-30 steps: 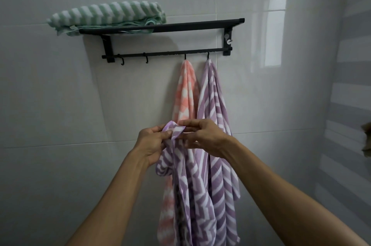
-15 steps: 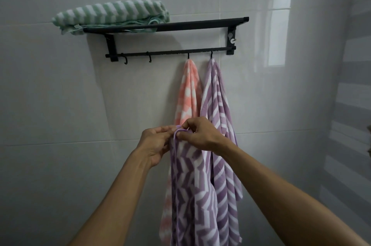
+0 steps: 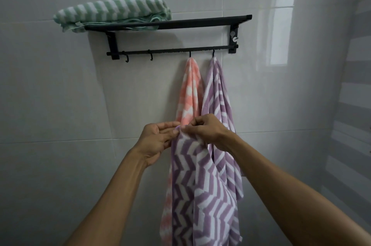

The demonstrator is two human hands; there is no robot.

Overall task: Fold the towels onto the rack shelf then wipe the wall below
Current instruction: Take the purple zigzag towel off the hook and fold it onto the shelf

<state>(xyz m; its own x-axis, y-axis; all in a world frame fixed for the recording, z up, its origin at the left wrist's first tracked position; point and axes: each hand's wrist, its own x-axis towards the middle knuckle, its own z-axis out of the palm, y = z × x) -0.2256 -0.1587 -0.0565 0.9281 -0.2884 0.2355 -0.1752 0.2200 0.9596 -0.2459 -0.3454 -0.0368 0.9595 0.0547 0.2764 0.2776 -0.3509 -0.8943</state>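
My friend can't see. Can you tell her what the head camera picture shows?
Both hands, left hand and right hand, pinch the top edge of a purple towel hanging from a black wall rack. A pink towel hangs beside it; a folded green towel lies on the shelf.

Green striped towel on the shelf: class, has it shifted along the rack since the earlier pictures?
No. The green striped towel lies on the left end of the rack shelf, as before.

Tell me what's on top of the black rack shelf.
A folded green striped towel lies on the left end of the rack shelf. The shelf's top surface is seen edge-on from below, so anything lying flat further right cannot be seen.
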